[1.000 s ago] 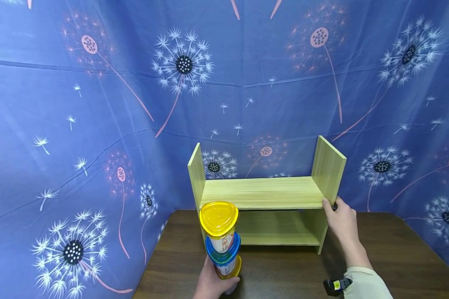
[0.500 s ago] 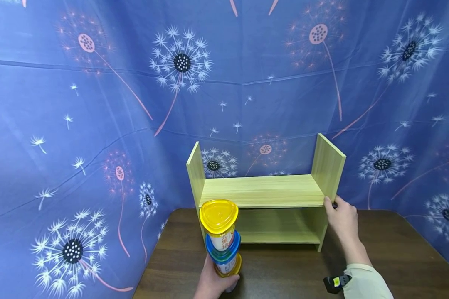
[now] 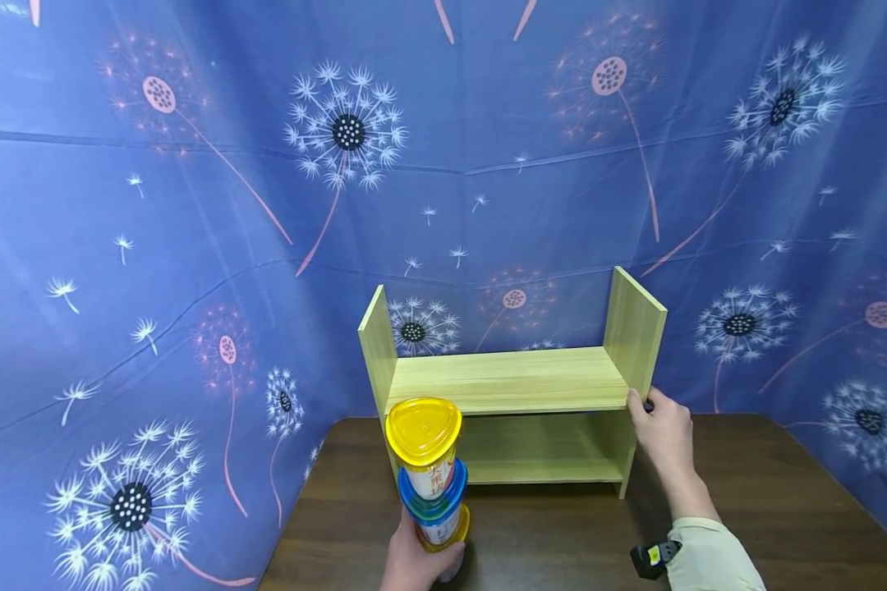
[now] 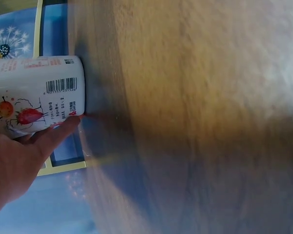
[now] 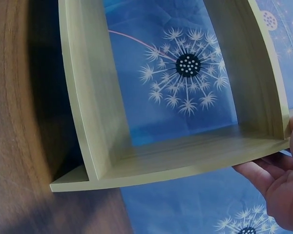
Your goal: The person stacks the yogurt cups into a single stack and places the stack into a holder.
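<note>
In the head view a stack of fruit cups stands in front of the shelf's left part. On top is a cup with a yellow lid [image 3: 424,432], then one with a blue lid [image 3: 443,495], then another yellow lid below. My left hand [image 3: 416,558] grips the lowest cup, whose white side with a barcode and strawberry drawing [image 4: 39,95] shows in the left wrist view. Whether its base touches the table, I cannot tell. My right hand [image 3: 664,431] holds the right side panel of a pale wooden shelf [image 3: 517,382], thumb on the front edge, fingers outside.
The two-level shelf stands on a brown wooden table [image 3: 547,533]. A blue cloth with dandelion prints [image 3: 458,98] hangs behind and to the left. A black device [image 3: 652,558] is strapped at the right wrist, by the pale sleeve [image 3: 713,558].
The head view has shifted slightly, so everything in it sits a little further left. Both hands keep their holds; the cups and shelf show no clear movement of their own.
</note>
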`<state>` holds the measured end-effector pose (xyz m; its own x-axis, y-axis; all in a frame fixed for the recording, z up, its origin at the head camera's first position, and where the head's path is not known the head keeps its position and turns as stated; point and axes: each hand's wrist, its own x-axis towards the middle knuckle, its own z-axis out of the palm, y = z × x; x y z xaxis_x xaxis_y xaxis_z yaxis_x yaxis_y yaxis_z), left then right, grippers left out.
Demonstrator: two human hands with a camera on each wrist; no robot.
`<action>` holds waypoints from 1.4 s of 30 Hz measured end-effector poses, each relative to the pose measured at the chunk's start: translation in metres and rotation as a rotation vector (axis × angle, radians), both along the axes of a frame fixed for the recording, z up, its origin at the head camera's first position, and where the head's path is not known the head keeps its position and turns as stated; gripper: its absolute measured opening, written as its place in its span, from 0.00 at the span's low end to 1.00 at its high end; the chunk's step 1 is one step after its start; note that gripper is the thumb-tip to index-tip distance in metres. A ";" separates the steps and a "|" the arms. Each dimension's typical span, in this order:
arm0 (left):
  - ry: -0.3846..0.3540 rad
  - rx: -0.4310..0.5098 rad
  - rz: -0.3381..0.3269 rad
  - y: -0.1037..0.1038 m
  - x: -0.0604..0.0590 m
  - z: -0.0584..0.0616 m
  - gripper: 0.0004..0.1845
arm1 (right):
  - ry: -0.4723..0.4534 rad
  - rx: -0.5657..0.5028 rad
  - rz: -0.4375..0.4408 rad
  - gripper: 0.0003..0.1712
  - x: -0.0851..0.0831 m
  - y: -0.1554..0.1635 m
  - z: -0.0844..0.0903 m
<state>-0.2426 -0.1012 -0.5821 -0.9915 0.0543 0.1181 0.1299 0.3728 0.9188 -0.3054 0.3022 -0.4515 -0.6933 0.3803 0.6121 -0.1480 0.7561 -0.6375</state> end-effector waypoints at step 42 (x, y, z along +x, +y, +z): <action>0.178 -0.060 -0.077 0.038 -0.017 0.093 0.48 | 0.033 0.007 -0.018 0.18 -0.001 -0.002 -0.002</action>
